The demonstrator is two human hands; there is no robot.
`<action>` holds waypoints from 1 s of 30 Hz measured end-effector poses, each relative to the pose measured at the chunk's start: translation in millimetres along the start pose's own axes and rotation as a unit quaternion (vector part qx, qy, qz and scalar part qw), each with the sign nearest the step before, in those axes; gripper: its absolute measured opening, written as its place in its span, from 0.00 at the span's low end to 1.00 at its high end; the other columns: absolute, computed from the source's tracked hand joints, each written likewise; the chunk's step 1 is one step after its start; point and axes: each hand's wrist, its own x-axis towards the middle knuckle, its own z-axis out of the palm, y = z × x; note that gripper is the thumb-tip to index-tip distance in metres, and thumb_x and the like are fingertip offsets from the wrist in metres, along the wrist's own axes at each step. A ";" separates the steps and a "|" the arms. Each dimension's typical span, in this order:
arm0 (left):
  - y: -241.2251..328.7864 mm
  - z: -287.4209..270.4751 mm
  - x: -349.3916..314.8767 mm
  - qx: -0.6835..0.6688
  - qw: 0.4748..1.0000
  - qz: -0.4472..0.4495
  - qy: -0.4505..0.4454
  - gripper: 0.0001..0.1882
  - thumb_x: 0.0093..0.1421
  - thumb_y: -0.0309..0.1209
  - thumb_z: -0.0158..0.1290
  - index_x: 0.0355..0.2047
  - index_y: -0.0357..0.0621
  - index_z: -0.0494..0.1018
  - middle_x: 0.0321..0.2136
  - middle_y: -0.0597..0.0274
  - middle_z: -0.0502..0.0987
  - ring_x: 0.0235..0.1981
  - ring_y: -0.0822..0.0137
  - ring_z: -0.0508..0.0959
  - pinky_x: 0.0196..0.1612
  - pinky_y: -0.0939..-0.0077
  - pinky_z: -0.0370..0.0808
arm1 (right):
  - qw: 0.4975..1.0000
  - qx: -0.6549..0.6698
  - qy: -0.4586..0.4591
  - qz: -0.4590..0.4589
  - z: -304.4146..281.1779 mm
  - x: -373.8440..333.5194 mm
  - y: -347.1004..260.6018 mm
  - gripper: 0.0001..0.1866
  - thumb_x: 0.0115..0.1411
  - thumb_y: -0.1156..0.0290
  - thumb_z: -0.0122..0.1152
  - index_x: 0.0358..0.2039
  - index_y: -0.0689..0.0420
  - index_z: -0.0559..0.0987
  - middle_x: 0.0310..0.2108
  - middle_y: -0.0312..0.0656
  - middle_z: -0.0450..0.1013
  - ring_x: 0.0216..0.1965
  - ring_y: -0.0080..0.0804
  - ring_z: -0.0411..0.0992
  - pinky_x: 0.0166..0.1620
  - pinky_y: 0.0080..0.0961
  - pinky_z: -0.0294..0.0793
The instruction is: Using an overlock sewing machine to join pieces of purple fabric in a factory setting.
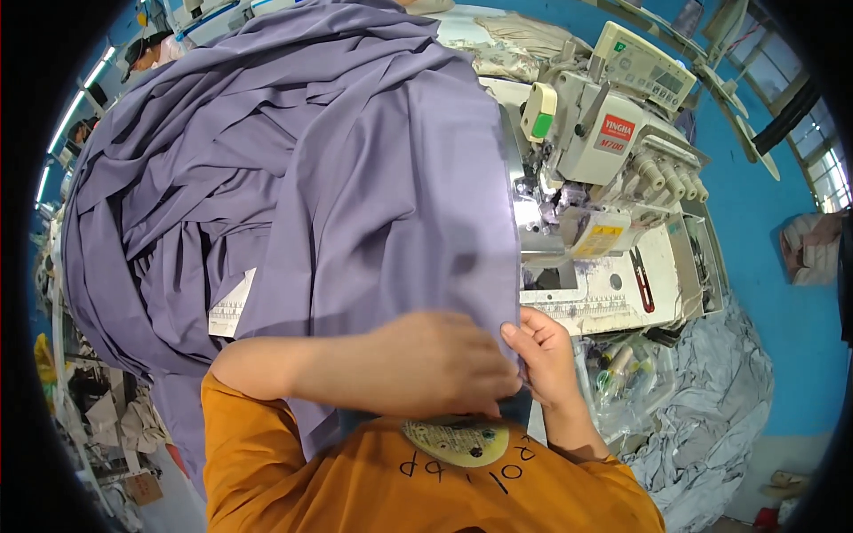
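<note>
A big heap of lavender-grey fabric covers the work table in front of me. One panel of it hangs down toward my chest. My left hand lies across its lower edge, fingers closed on the cloth. My right hand pinches the same edge at its right corner, thumb on top, just beside the left hand. Both hands sit close to my orange shirt. The fabric's right edge runs up toward the sewing machine.
A cream industrial overlock machine stands at the right on a white table, with red-handled snips lying on it. Grey fabric pieces are piled lower right. A white paper tag shows under the heap. Blue wall behind.
</note>
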 end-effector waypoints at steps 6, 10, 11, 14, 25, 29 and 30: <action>-101.6 -37.2 -19.8 0.249 0.910 -0.218 0.251 0.28 0.51 0.36 0.63 0.52 0.45 0.71 0.55 0.53 0.70 0.55 0.51 0.70 0.57 0.60 0.67 | 1.000 0.001 0.018 0.023 1.7 -2.6 2.8 0.12 0.64 0.72 0.57 0.45 0.65 0.77 0.22 0.29 0.72 0.14 0.09 0.62 0.15 0.09 0.61; -160.8 -32.0 -40.9 0.344 0.828 -0.310 0.314 0.36 0.52 0.39 0.63 0.60 0.44 0.63 0.63 0.49 0.59 0.60 0.49 0.63 0.60 0.58 0.64 | 0.999 0.002 0.021 0.031 6.2 -2.6 2.6 0.13 0.64 0.71 0.57 0.45 0.65 0.77 0.23 0.30 0.73 0.14 0.09 0.62 0.15 0.08 0.60; -168.1 -27.2 -46.1 0.344 0.828 -0.312 0.315 0.36 0.52 0.39 0.63 0.60 0.44 0.63 0.63 0.49 0.59 0.60 0.49 0.63 0.60 0.58 0.64 | 0.999 0.002 0.024 0.033 7.2 -2.3 2.5 0.13 0.64 0.71 0.57 0.45 0.65 0.77 0.23 0.30 0.73 0.14 0.09 0.62 0.15 0.08 0.60; -179.1 -18.9 -53.4 0.298 0.825 -0.362 0.316 0.40 0.52 0.38 0.63 0.63 0.45 0.58 0.64 0.50 0.56 0.60 0.48 0.63 0.60 0.58 0.64 | 0.999 0.003 0.028 0.032 8.1 -4.1 1.9 0.13 0.64 0.70 0.57 0.45 0.65 0.77 0.24 0.31 0.74 0.14 0.09 0.62 0.15 0.08 0.59; -177.9 -28.0 -58.5 0.127 0.827 -0.423 0.349 0.35 0.52 0.23 0.54 0.62 0.46 0.60 0.54 0.46 0.71 0.56 0.49 0.71 0.57 0.64 0.67 | 0.999 0.028 0.026 0.030 1.7 -3.4 6.9 0.14 0.63 0.70 0.58 0.45 0.66 0.77 0.24 0.31 0.74 0.15 0.10 0.63 0.16 0.08 0.60; -161.1 -33.8 -61.5 0.070 0.846 -0.406 0.339 0.33 0.49 0.22 0.51 0.60 0.44 0.64 0.54 0.45 0.72 0.56 0.49 0.71 0.58 0.66 0.66 | 0.999 0.008 0.044 0.023 2.1 -4.0 10.9 0.14 0.64 0.69 0.58 0.45 0.65 0.77 0.24 0.32 0.74 0.15 0.09 0.63 0.15 0.08 0.60; -153.0 -35.1 -61.0 0.039 0.846 -0.416 0.332 0.33 0.49 0.22 0.50 0.59 0.43 0.65 0.54 0.45 0.72 0.57 0.49 0.71 0.59 0.66 0.66 | 0.998 0.007 0.047 0.027 3.1 -5.3 10.6 0.13 0.64 0.69 0.57 0.45 0.65 0.77 0.24 0.32 0.74 0.15 0.10 0.63 0.15 0.08 0.60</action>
